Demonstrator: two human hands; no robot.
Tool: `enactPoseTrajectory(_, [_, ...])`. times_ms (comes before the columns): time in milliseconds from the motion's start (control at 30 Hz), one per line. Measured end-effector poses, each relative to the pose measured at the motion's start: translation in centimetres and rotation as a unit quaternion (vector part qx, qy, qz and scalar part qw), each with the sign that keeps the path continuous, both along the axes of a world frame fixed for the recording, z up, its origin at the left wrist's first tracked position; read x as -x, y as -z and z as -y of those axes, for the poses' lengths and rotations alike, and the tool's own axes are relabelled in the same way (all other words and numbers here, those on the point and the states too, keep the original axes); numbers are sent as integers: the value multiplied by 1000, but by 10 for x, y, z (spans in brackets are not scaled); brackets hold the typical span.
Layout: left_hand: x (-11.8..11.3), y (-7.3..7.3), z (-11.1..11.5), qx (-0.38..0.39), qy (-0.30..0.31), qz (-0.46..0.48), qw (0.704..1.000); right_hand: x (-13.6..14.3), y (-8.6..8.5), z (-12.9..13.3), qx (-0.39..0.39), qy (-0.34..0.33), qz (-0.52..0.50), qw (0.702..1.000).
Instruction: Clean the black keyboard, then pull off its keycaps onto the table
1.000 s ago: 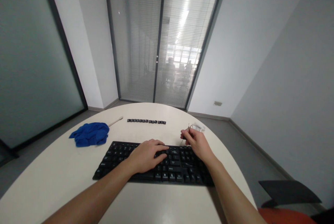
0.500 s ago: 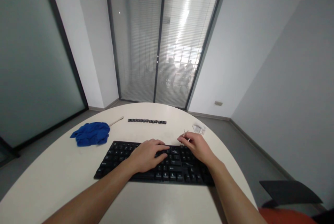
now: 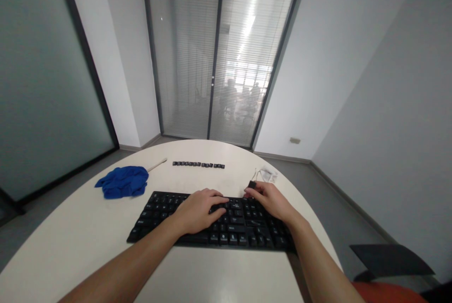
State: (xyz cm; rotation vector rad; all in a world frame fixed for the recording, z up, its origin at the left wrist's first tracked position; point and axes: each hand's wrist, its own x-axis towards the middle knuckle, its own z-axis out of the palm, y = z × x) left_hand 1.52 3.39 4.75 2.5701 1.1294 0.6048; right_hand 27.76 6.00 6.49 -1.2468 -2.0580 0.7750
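Note:
A black keyboard [image 3: 233, 227] lies across the near part of the table. My left hand [image 3: 203, 208] rests palm down on its middle, fingers stretched and apart, holding nothing. Above the keyboard's upper right edge, my right hand [image 3: 270, 199] is closed in a pinch on a small black keycap [image 3: 252, 184]. A thin wire puller [image 3: 255, 173] sticks up beside those fingers; its lower part is hidden, so I cannot tell how the hand grips it. Farther back, several loose black keycaps [image 3: 198, 164] form a row on the table.
A crumpled blue cloth [image 3: 123, 182] lies at the left, with a light-coloured stick [image 3: 157, 164], perhaps a brush, beside it. A small clear plastic bag [image 3: 270, 174] is near the right rim of the round white table [image 3: 70, 241]. A chair [image 3: 391, 259] stands at the lower right.
My right hand has lifted slightly and turned; a black keycap now shows at its fingertips, and the wire prongs point upward. My left hand stays in place on the keyboard.

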Motion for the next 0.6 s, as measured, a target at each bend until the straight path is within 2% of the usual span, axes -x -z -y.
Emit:
enactPoseTrajectory(400, [0,1,0,5,-3,13,1000,-4,11,-11,37,48,-63,996])
enactPoseTrajectory(600, [2,7,-5,45,-60,92,993,22,9,-6,39,69,-152,985])
